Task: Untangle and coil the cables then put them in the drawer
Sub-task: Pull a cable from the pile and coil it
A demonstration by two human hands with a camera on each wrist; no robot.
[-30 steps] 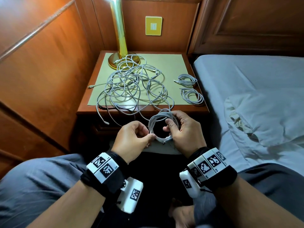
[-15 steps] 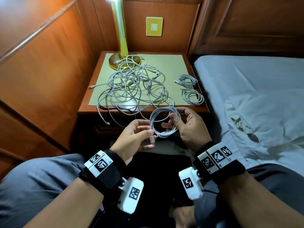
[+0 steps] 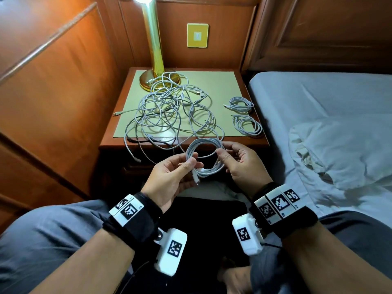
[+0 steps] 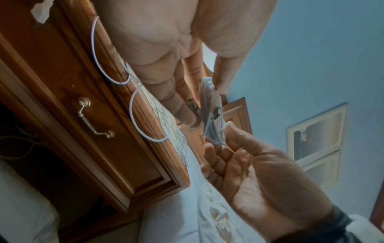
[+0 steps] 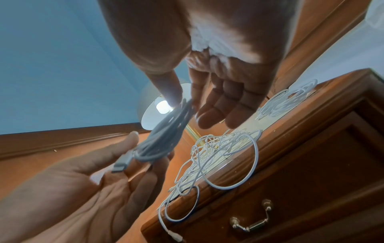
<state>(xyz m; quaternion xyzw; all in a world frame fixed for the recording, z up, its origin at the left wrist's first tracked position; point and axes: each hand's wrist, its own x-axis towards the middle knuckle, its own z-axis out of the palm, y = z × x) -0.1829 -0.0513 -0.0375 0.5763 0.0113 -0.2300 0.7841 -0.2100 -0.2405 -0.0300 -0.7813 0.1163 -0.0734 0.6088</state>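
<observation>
A white cable wound into a coil (image 3: pixel 204 158) hangs in front of the nightstand, held between both hands. My left hand (image 3: pixel 189 163) pinches its left side with thumb and forefinger, and a plug end (image 3: pixel 196 180) dangles below. My right hand (image 3: pixel 222 150) pinches the coil's right side. The left wrist view shows the coil (image 4: pixel 209 115) edge-on, and the right wrist view shows it (image 5: pixel 166 134) with its plug (image 5: pixel 122 162). A tangle of white cables (image 3: pixel 174 115) lies on the nightstand top, some loops hanging over the front edge. The drawer (image 5: pixel 290 189) under the top is closed.
Two finished coils (image 3: pixel 241 103) (image 3: pixel 247 126) lie on the right side of the nightstand mat (image 3: pixel 222 85). A lit brass lamp (image 3: pixel 152 49) stands at the back left, its base under the tangle. A bed (image 3: pixel 318 107) lies to the right and wood panelling to the left.
The hands rose a little and moved apart, and the coil turned to open out as a ring. The left fingers shifted to the coil's left side, and a plug end now hangs free.
</observation>
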